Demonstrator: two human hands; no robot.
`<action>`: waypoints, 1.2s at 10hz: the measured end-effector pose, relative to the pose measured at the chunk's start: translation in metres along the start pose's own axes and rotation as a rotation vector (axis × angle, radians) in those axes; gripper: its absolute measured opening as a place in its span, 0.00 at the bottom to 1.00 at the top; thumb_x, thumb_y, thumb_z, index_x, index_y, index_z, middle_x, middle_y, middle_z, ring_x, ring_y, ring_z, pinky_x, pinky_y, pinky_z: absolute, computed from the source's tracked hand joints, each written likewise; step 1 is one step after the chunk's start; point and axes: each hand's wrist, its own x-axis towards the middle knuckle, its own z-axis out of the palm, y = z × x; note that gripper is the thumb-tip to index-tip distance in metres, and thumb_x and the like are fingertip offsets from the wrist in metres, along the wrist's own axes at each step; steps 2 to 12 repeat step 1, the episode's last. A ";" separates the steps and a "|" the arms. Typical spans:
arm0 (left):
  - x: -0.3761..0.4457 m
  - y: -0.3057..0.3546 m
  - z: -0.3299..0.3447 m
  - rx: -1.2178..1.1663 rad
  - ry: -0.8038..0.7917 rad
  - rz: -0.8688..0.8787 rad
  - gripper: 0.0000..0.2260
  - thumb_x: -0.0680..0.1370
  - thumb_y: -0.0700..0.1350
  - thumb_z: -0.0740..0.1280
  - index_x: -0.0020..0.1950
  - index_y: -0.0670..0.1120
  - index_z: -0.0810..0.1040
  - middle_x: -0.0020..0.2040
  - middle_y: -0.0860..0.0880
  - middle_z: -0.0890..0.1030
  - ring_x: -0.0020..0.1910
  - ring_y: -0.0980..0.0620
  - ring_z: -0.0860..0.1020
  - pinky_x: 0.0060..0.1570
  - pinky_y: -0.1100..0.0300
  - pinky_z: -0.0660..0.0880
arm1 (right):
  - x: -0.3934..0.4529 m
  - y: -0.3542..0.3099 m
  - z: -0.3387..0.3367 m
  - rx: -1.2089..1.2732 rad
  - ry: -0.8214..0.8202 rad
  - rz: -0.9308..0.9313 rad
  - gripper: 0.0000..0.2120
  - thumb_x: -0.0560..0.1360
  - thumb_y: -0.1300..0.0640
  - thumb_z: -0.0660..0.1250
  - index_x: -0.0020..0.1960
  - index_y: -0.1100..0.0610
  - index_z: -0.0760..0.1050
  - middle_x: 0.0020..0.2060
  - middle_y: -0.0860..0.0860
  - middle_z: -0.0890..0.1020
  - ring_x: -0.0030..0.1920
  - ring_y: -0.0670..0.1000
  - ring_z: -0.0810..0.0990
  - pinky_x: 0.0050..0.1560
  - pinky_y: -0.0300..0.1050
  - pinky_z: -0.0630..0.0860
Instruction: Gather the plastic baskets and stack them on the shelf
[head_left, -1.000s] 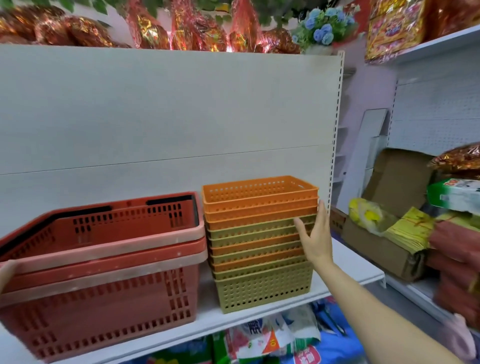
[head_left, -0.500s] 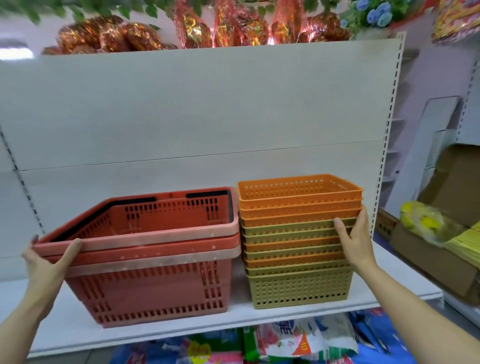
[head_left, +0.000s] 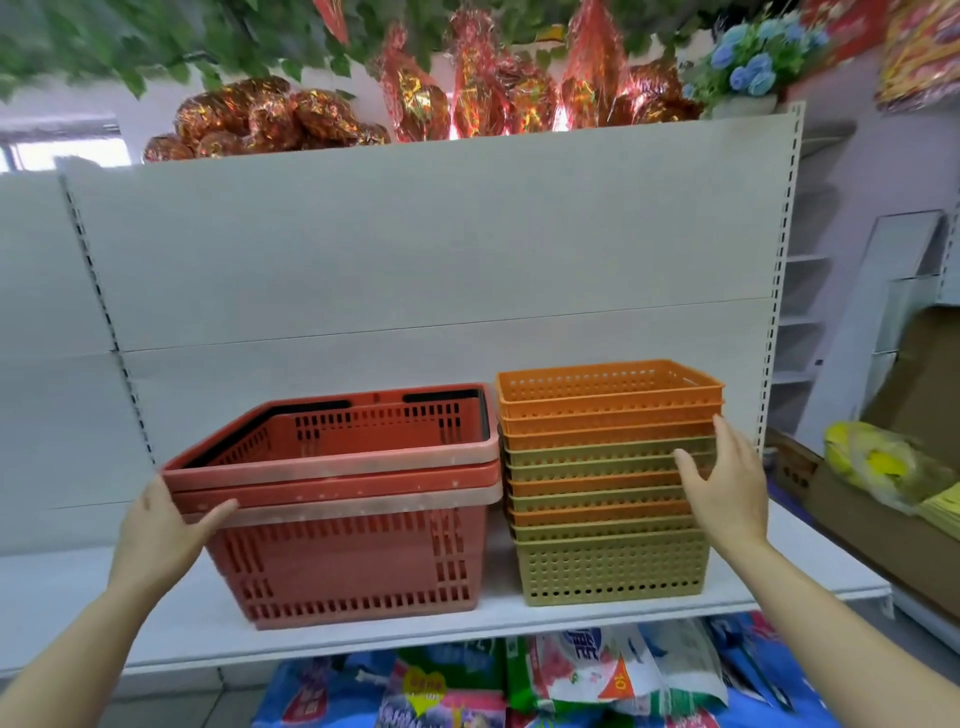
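Two stacks stand side by side on the white metal shelf board (head_left: 779, 592), nearly touching: a nest of red slotted plastic shopping baskets with pale rims (head_left: 343, 499) to the left, and a taller nest of small orange and olive-green perforated plastic baskets (head_left: 608, 483) to the right. Left hand (head_left: 161, 525) lies against the left corner of the red nest, fingers straight, thumb laid along a pale rim. Right hand (head_left: 727, 483) is spread flat at the right corner of the small nest, fingers pointing up; whether the palm presses the rims or sits just off them cannot be told. Reads as the squaring-up step, with the gathering seemingly done. Next move likely calls for an even inward push from both sides to align the stacks without tipping the taller one. White back panel (head_left: 415, 249) behind, slotted uprights at either side. Foil-wrapped red-gold bundles (head_left: 467, 98), green leaves and blue artificial flowers (head_left: 753, 57) on top. Bagged goods (head_left: 597, 680) below; cardboard boxes (head_left: 857, 499) to the right.
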 end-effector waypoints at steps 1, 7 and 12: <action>-0.038 0.010 -0.018 0.164 -0.020 0.104 0.40 0.69 0.63 0.75 0.74 0.45 0.66 0.67 0.42 0.76 0.64 0.38 0.76 0.57 0.42 0.77 | -0.011 -0.002 -0.022 -0.143 -0.039 -0.046 0.22 0.77 0.50 0.63 0.69 0.56 0.68 0.62 0.55 0.78 0.62 0.57 0.75 0.61 0.57 0.73; -0.038 0.010 -0.018 0.164 -0.020 0.104 0.40 0.69 0.63 0.75 0.74 0.45 0.66 0.67 0.42 0.76 0.64 0.38 0.76 0.57 0.42 0.77 | -0.011 -0.002 -0.022 -0.143 -0.039 -0.046 0.22 0.77 0.50 0.63 0.69 0.56 0.68 0.62 0.55 0.78 0.62 0.57 0.75 0.61 0.57 0.73; -0.038 0.010 -0.018 0.164 -0.020 0.104 0.40 0.69 0.63 0.75 0.74 0.45 0.66 0.67 0.42 0.76 0.64 0.38 0.76 0.57 0.42 0.77 | -0.011 -0.002 -0.022 -0.143 -0.039 -0.046 0.22 0.77 0.50 0.63 0.69 0.56 0.68 0.62 0.55 0.78 0.62 0.57 0.75 0.61 0.57 0.73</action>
